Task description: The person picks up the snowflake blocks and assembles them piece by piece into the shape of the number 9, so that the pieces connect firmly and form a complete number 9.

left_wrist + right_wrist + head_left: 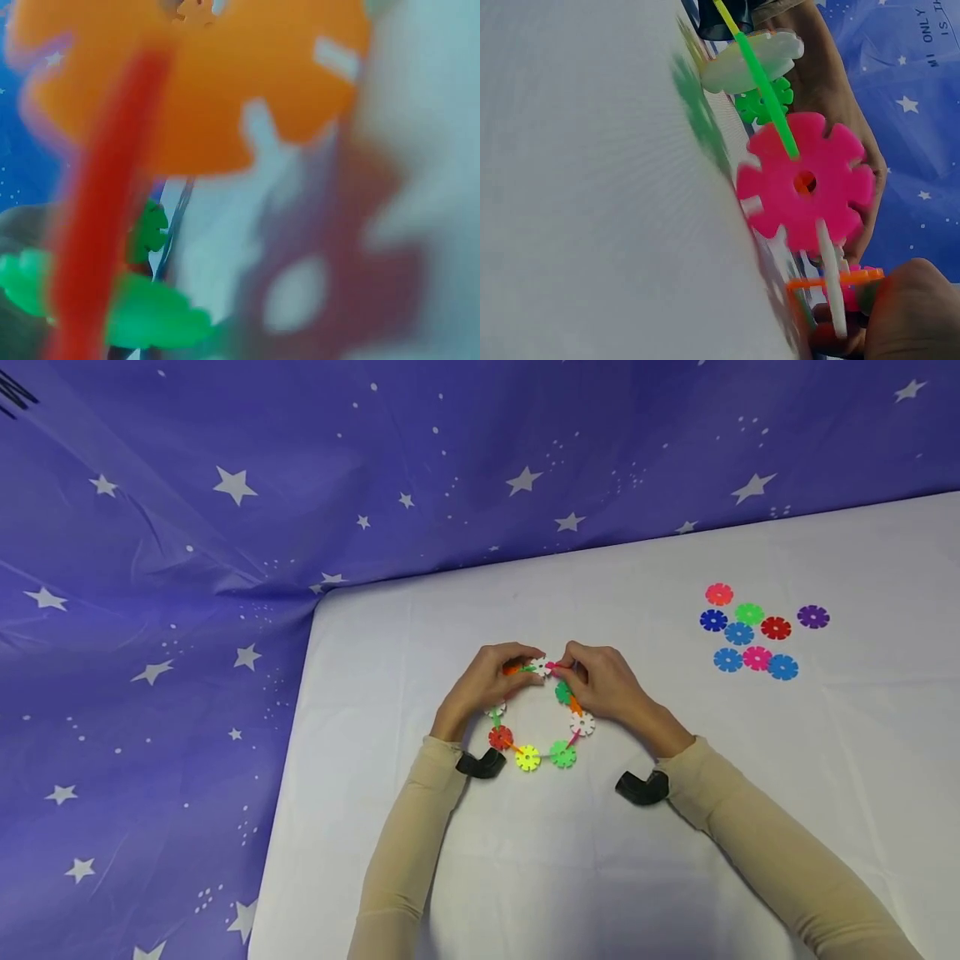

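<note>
Head view: a person's left hand (pixel 486 679) pinches a white disc (pixel 539 672) between its fingers at 12 o'clock on a ring of linked discs (pixel 562 748), while the right hand (pixel 611 683) grips a pink disc (pixel 552 666) just beside it. Loose discs (pixel 733 632) lie toward 2 o'clock on the white tabletop (pixel 540 843).

Head camera looked forward and down from above tabletop (pixel 525 877), left-wrist camera faced orange disc (pixel 206 112) at close range, right-wrist camera looked low along tabletop, tilted, all views shared starred backdrop (pixel 450 452)
</note>
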`<control>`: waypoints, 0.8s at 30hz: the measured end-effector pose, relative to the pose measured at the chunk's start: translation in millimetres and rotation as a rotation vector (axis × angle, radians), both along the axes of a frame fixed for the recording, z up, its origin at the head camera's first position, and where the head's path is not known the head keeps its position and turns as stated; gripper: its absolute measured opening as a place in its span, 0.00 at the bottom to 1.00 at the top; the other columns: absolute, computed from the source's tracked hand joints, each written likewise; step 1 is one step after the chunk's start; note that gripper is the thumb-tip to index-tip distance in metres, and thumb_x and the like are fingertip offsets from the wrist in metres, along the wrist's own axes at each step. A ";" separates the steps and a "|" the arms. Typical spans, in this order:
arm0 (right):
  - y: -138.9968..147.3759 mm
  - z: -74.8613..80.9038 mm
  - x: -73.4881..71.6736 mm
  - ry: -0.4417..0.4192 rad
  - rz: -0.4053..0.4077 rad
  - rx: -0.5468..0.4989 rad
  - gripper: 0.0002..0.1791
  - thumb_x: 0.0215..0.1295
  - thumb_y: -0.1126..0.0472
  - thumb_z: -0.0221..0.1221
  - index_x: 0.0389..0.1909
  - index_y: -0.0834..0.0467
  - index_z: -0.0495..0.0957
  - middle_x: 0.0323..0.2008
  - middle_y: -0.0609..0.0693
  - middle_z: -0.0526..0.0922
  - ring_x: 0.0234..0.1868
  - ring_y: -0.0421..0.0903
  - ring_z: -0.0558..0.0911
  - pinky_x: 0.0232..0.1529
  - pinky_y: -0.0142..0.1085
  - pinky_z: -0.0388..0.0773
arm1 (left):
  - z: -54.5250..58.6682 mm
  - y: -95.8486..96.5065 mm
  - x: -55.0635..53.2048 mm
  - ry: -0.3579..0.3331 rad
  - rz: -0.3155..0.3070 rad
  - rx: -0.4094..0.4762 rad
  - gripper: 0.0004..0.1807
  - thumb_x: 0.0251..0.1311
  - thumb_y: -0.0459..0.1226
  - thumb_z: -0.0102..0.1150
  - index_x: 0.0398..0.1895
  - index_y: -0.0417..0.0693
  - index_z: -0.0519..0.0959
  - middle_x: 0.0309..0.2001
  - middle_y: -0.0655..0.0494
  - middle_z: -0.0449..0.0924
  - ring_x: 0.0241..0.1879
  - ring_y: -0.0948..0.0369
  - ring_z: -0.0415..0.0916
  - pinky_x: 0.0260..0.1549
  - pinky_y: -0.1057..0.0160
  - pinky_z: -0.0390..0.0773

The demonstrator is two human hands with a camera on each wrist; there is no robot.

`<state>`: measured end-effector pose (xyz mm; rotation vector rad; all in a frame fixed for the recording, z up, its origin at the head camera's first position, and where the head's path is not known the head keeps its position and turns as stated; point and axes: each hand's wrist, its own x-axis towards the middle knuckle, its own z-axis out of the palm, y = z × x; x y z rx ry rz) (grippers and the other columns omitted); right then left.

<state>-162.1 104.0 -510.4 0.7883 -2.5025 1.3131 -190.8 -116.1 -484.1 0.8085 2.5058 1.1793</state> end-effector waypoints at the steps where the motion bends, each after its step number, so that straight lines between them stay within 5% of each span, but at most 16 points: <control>1: -0.1 0.2 -0.4 0.004 0.000 -0.009 0.08 0.60 0.67 0.66 0.26 0.59 0.76 0.15 0.47 0.74 0.16 0.37 0.65 0.19 0.31 0.61 | 0.3 0.3 -0.2 0.000 -0.002 -0.003 0.20 0.58 0.41 0.69 0.52 0.44 0.83 0.49 0.52 0.85 0.46 0.63 0.80 0.51 0.66 0.76; 10: 2.0 4.3 0.3 -0.053 0.002 0.037 0.06 0.61 0.62 0.66 0.30 0.57 0.78 0.16 0.45 0.75 0.16 0.37 0.65 0.20 0.32 0.61 | 1.8 -1.9 -1.5 -0.012 -0.013 -0.036 0.21 0.58 0.42 0.69 0.54 0.47 0.82 0.47 0.55 0.84 0.46 0.64 0.78 0.50 0.66 0.76; 17: 4.3 9.8 1.6 -0.141 0.006 0.112 0.07 0.64 0.58 0.65 0.40 0.55 0.79 0.28 0.46 0.80 0.21 0.39 0.68 0.25 0.34 0.65 | 19.9 -19.8 0.7 0.039 -0.013 -0.158 0.31 0.57 0.45 0.70 0.64 0.47 0.75 0.52 0.51 0.76 0.52 0.57 0.70 0.56 0.58 0.70; 24: 8.9 14.5 -1.2 -0.195 0.090 0.135 0.16 0.69 0.54 0.59 0.56 0.49 0.79 0.42 0.44 0.77 0.29 0.39 0.70 0.30 0.34 0.69 | 33.9 -43.0 10.0 -0.099 -0.001 -0.255 0.37 0.51 0.46 0.74 0.63 0.43 0.73 0.44 0.48 0.75 0.39 0.54 0.71 0.40 0.62 0.71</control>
